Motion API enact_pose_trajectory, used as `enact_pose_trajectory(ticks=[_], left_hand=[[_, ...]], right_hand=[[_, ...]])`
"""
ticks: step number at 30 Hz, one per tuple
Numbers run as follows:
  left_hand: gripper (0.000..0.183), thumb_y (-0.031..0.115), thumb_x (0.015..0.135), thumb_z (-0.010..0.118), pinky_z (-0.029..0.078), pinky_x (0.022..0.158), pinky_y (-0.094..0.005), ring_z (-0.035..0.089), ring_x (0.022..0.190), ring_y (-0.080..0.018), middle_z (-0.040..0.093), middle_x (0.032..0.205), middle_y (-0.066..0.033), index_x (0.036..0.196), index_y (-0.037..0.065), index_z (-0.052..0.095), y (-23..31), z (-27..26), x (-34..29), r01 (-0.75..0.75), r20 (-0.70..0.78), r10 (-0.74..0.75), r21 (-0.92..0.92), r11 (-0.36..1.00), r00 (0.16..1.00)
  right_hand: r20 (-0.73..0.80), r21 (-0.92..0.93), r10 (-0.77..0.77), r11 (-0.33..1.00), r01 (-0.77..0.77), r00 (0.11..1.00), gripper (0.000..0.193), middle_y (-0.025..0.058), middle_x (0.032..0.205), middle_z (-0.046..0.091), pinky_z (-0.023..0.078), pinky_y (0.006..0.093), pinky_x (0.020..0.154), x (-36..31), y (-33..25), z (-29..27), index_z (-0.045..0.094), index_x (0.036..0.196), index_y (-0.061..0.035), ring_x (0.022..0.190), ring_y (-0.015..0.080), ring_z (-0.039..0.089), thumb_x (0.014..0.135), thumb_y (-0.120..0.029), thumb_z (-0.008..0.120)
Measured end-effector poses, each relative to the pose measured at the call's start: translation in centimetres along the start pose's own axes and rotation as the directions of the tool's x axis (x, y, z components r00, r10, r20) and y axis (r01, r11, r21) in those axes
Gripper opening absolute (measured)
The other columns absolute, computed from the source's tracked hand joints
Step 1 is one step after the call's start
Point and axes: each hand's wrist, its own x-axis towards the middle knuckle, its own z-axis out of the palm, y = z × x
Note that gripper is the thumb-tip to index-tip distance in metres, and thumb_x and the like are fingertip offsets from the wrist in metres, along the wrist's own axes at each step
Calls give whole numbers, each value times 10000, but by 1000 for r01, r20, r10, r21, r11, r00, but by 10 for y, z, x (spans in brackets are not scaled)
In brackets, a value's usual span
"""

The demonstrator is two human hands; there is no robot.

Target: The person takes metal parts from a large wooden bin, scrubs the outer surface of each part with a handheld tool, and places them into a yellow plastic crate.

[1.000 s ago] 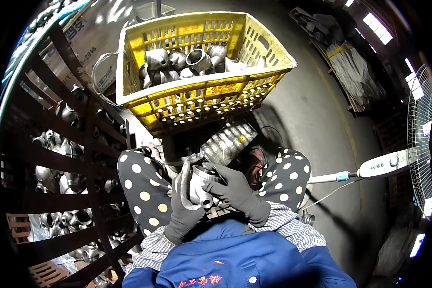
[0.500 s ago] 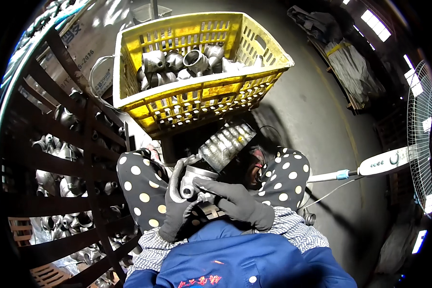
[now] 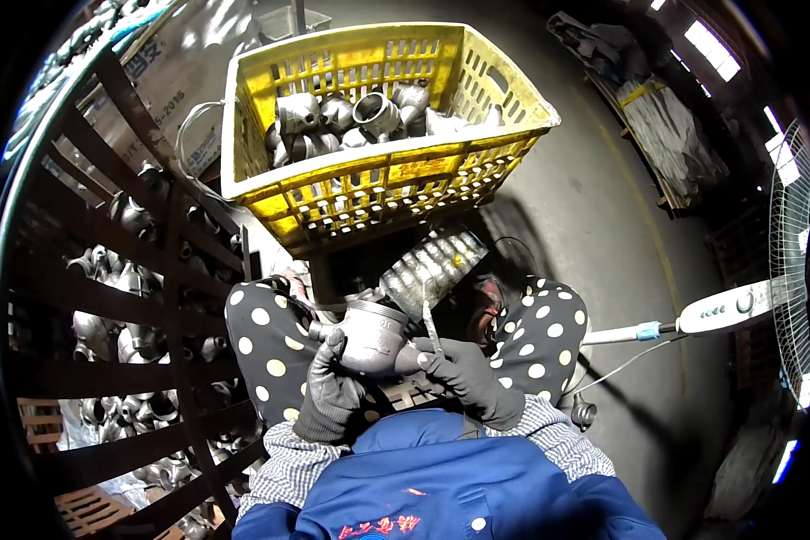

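Note:
In front of my lap a grey cast-metal pipe fitting is held with its wide threaded mouth facing up and away. My left hand, in a dark glove, is closed on its left side, thumb up against the body. My right hand, gloved too, is closed around a thin flat metal tool, perhaps a file or scraper, whose blade sticks up past the fingers. Its fingertips are beside the fitting's right-hand branch. Just beyond lies a shiny ridged grey block, between my knees.
A yellow plastic crate holding several metal fittings stands ahead. At left a barred rusty metal cage holds many more. To the right stand a floor fan and its cable; one loose fitting sits on the floor.
The fitting has been turned, so its broad side and mouth now show instead of the small port. The right hand has drawn back to the right, and its tool has come into sight.

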Motion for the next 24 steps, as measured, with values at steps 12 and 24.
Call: enact_pose_trajectory(ticks=[12, 24], left_hand=[[621, 128, 861, 581, 467, 985, -418, 558, 1151, -259, 466, 1363, -173, 1419, 36, 324, 22, 4, 8, -358, 307, 229, 482, 800, 924], [412, 103, 942, 548, 432, 953, -259, 553, 1089, -146, 547, 1258, -108, 1314, -45, 453, 12, -19, 14, -475, 350, 409, 842, 258, 843]], right_hand=[[-110, 91, -80, 992, 90, 991, 317, 30, 816, 638, 416, 184, 512, 6, 25, -11, 610, 1186, 7, 614, 48, 539, 904, -136, 629], [-21, 22, -214, 977, 214, 977, 406, 60, 868, 658, 430, 186, 513, 0, -3, -13, 522, 1295, -20, 658, 67, 583, 912, -124, 607]])
